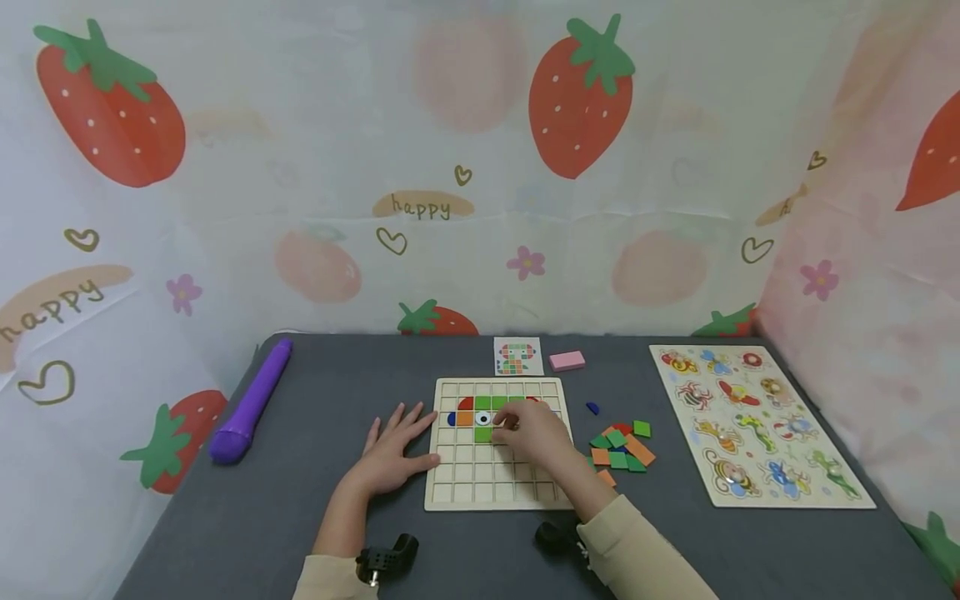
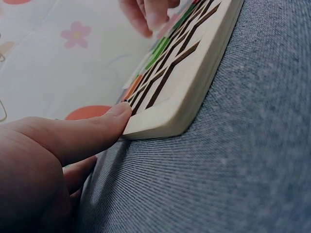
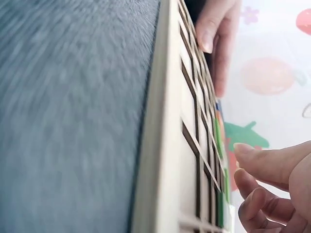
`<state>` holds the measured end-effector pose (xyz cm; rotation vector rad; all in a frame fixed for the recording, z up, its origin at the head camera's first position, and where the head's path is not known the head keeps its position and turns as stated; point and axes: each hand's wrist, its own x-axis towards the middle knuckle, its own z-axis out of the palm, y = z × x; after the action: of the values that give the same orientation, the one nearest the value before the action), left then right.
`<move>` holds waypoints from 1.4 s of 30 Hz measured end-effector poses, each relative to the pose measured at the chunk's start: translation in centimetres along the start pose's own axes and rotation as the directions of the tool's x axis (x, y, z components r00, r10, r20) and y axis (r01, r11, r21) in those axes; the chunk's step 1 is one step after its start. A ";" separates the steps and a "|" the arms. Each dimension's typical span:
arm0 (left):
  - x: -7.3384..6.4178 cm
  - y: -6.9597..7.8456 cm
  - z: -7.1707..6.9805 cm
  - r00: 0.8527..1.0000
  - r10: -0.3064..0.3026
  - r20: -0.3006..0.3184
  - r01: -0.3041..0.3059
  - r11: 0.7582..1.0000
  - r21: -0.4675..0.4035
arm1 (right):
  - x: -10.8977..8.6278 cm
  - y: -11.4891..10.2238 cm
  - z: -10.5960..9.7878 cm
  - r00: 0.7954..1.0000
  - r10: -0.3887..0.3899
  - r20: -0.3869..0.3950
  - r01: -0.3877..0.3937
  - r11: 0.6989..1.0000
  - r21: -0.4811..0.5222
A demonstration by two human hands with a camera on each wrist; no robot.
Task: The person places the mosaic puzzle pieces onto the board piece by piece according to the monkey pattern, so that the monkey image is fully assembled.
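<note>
A wooden grid board [image 1: 461, 493] lies on the table with colored tiles set in its upper rows: red, orange, green and blue, plus a white eye tile [image 1: 483, 419]. My left hand [image 1: 393, 454] has its fingers spread on the table at the board's left side, and its thumb [image 2: 114, 114] presses on the board's edge. Over the middle of the board, my right hand [image 1: 536, 433] pinches a small pale tile [image 3: 237, 165] between thumb and index finger, mostly hidden by the fingertips. The right hand covers part of the upper rows.
Loose green, orange and red tiles [image 1: 637, 450] lie in a pile right of the board, a blue half-round piece [image 1: 592, 408] nearby. Behind the board are a pattern card [image 1: 518, 357] and a pink block [image 1: 567, 361]. An insect puzzle board [image 1: 761, 425] lies right, a purple microphone-shaped object [image 1: 251, 404] left.
</note>
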<state>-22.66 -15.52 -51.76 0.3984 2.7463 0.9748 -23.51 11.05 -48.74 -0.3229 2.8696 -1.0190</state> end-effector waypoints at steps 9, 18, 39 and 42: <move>0.0 -0.1 0.1 1.000 0.003 0.000 -0.003 1.000 0.002 | -1.3 2.2 -2.4 0.997 0.052 -0.064 -0.050 0.998 0.028; 0.1 0.0 0.1 1.000 0.009 0.000 -0.009 1.000 0.005 | -2.7 4.6 -5.2 0.985 0.117 -0.128 -0.112 0.993 0.048; 0.2 -0.1 0.1 1.000 0.007 0.004 -0.007 1.000 0.008 | -4.7 11.4 -9.1 0.958 0.234 -0.165 -0.226 0.972 0.066; 0.2 -0.1 0.1 1.000 0.007 0.000 -0.007 1.000 0.007 | -5.0 11.9 -9.3 0.958 0.239 -0.161 -0.234 0.971 0.052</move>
<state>-22.81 -15.50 -51.94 0.4094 2.7506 0.9666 -22.02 26.92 -48.99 0.1127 2.9378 -1.0919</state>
